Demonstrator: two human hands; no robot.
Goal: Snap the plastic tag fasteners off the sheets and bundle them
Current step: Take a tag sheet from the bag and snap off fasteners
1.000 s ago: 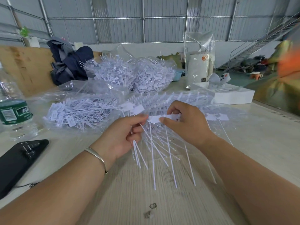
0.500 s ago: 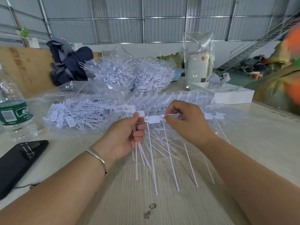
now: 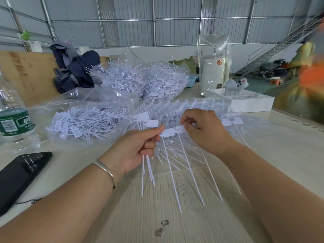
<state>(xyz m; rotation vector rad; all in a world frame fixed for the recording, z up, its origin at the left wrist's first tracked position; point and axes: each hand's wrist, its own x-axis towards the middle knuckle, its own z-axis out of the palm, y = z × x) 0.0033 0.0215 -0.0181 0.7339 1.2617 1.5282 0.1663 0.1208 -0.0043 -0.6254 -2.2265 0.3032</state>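
We held a few snapped-off fasteners (image 3: 148, 165) bunched in our left hand (image 3: 135, 149), its thumb pinching one end of a white tag (image 3: 169, 132). Our right hand (image 3: 204, 132) pinched the tag's other end. The fastener sheets (image 3: 184, 106) lay just beyond, bagged loose fasteners (image 3: 82, 123) far left.

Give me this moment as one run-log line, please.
left hand: grips loose fasteners | right hand: pinches tag strip | stage: snapping off | table: bagged fasteners
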